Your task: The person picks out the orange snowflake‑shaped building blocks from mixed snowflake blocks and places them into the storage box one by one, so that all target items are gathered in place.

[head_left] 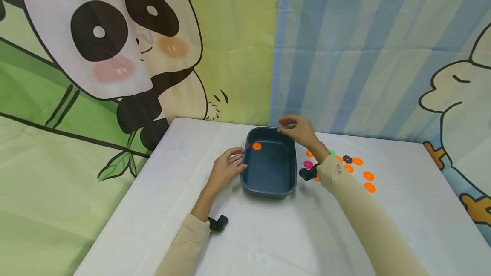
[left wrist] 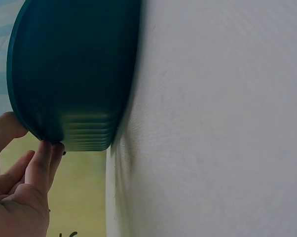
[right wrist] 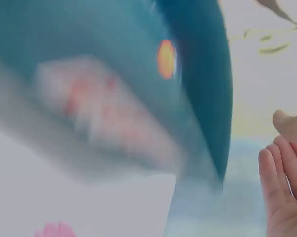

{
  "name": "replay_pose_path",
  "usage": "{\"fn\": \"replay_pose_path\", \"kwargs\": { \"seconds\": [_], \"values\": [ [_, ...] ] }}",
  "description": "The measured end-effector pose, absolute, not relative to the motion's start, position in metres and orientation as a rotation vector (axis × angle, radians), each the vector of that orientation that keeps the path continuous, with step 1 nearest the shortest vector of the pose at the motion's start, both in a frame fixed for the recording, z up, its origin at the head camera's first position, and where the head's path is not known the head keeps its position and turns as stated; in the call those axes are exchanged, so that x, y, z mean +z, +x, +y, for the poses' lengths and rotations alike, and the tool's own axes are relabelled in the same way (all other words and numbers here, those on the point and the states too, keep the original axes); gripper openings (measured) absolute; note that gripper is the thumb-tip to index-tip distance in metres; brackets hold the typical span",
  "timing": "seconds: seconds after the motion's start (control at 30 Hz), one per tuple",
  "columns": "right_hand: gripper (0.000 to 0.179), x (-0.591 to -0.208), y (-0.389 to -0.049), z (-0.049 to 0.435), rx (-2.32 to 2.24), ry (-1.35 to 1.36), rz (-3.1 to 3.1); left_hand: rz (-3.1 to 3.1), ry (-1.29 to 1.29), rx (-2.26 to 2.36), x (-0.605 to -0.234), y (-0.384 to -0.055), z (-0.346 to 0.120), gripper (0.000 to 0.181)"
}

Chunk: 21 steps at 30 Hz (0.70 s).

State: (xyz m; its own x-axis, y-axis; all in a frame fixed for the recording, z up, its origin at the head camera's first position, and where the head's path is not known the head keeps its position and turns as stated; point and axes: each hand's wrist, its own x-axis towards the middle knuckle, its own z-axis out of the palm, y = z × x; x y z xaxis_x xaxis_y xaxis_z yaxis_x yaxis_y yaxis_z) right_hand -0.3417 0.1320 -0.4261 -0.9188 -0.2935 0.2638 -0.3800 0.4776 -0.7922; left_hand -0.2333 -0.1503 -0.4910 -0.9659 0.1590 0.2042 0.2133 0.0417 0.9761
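A dark blue rectangular basin [head_left: 270,169] stands on the white table, with an orange flower-shaped disc [head_left: 257,146] inside near its far left. A small red spot shows beside that disc on the left wall. My left hand [head_left: 226,167] holds the basin's left rim between thumb and fingers; in the left wrist view its fingertips [left wrist: 45,146] meet the rim. Over the far right corner is my right hand [head_left: 299,130], thumb and fingers extended. The right wrist view shows that hand [right wrist: 289,177] apart from the basin wall, with nothing visible between its fingers.
Right of the basin lie several flower discs, including orange ones [head_left: 370,187], a black one [head_left: 347,159], a pink one [head_left: 308,164] and a green one [head_left: 332,152], partly behind the right arm. A printed cloth [head_left: 238,46] hangs along the table's far edge.
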Motion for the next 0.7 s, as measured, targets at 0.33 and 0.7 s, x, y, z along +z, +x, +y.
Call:
{"fn": "replay_pose_path", "kwargs": {
  "seconds": [0.33,0.7],
  "values": [
    [0.035,-0.451,-0.324,0.205,1.382,0.434,-2.727,-2.254,-0.352,-2.09,-0.492,-0.231,-0.149,0.056],
    [0.039,-0.482,-0.312,0.23,1.376,0.243,-2.901,-2.265,-0.372,-2.113,-0.492,-0.232,-0.149,0.059]
  ]
}}
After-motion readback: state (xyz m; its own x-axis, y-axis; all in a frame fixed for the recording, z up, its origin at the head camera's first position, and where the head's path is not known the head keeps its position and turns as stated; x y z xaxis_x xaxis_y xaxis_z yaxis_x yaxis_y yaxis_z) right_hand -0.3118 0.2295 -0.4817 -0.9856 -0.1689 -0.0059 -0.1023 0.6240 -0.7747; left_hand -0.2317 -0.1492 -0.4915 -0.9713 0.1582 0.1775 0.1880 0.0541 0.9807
